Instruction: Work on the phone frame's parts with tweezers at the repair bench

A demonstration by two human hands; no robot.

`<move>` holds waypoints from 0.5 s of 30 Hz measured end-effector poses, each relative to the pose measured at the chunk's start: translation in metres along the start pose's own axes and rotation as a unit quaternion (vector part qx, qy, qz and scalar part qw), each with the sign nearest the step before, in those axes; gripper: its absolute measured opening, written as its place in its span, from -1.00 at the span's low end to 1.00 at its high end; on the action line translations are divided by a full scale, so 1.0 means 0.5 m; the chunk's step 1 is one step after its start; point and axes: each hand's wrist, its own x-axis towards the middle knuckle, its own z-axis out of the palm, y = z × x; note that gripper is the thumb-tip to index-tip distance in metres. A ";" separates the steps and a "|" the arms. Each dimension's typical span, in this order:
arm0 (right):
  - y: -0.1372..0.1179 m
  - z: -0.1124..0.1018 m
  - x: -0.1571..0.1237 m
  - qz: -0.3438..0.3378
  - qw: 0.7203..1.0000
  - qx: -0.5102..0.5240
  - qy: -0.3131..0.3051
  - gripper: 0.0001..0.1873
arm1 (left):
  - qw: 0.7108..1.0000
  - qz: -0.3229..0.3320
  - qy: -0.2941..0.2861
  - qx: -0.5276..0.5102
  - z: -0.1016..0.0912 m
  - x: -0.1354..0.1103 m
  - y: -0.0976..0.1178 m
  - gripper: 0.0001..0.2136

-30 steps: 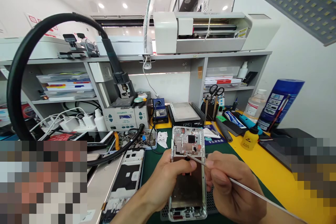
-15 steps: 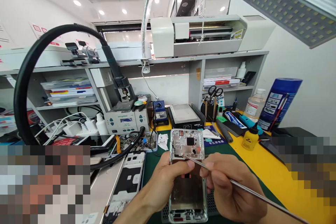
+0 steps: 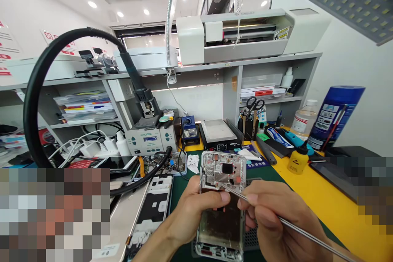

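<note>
My left hand [image 3: 192, 206] is closed around the left edge of an opened phone frame [image 3: 222, 225], its thumb lying across the front. The frame is silver-rimmed and tilted upright, with its metal interior facing me. In my right hand [image 3: 276, 213] is a thin metal pick-like tool [image 3: 302, 231], pinched between thumb and fingers. The tool's tip meets the phone frame just below its upper section, close to my left thumb. Whether the tip presses on a part there is too small to tell. My right fingers rest near the frame's right edge.
A second phone frame [image 3: 153, 208] lies to the left. Behind stand a hot air station [image 3: 150, 141] with a black hose, a tray of parts [image 3: 181, 163] and a heating plate [image 3: 219, 131]. At right are a yellow bottle [image 3: 298, 159] and a blue spray can [image 3: 336, 118].
The view has shifted slightly. The phone frame's top leans a little more to the right. Both hands keep their grips, and the tool's tip stays at nearly the same spot.
</note>
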 end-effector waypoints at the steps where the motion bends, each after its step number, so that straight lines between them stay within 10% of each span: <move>1: 0.000 0.000 0.002 -0.003 1.000 -0.002 0.001 -0.79 | 1.000 -0.004 -0.014 0.002 0.002 -0.001 0.003 -0.83; 15: 0.013 -0.016 -0.050 0.044 0.998 0.021 -0.031 -0.82 | 0.999 0.019 0.011 0.039 -0.008 -0.003 -0.006 -0.82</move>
